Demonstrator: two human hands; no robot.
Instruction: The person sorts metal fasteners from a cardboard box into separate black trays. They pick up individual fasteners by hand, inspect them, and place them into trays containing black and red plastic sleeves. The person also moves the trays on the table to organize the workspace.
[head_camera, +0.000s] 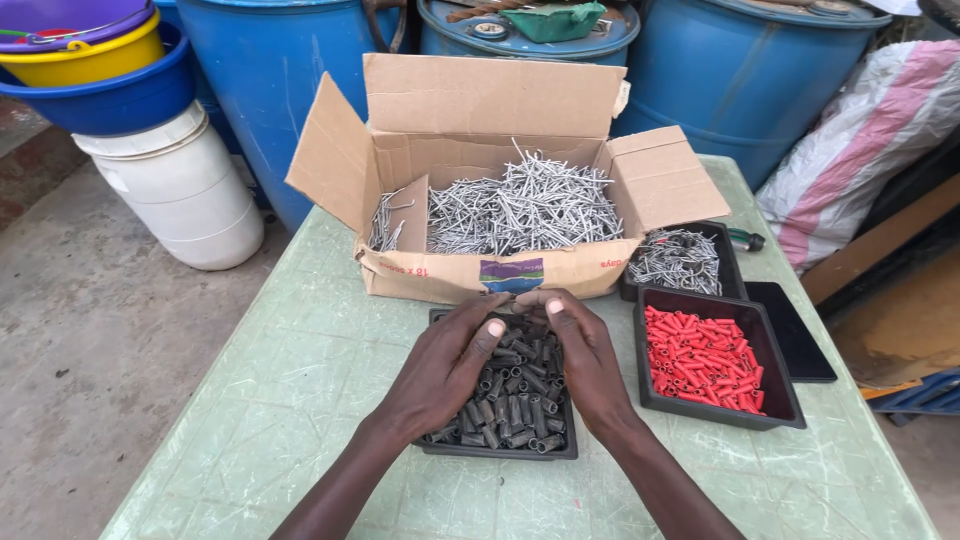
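Bottom centre of frame: both hands sit over a black tray (497, 450) full of grey plastic wall plugs (520, 405). Left hand (447, 365) is cupped on the left side of the pile, fingers curled in, thumb laid across the top. Right hand (585, 358) mirrors it on the right side, w/ fingertips of both meeting at the far rim of the tray. Neither hand looks clamped on anything; both are loosely curved, palms down, touching the plugs. Can't tell if any plugs are pinched underneath.

Step in hand, by my read: gathering or heaping the grey plugs toward the tray's middle, not lifting yet. A next move would need the hands to close under a bunch w/o spilling over the low rim.

Right of that, lower right of centre: a second black tray (775, 395) w/ red plugs (702, 360), just beside the first, apart from the hands. A flat dark slab (795, 330) lies at its right.

Further back, centre: open cardboard box (440, 275) packed w/ silver nails (520, 210), touching the grey tray's far edge. To its right a third black tray of nails (678, 260).

All on a pale green table (290, 400). Top of frame: blue drums (265, 70); upper left, stacked buckets (180, 190).
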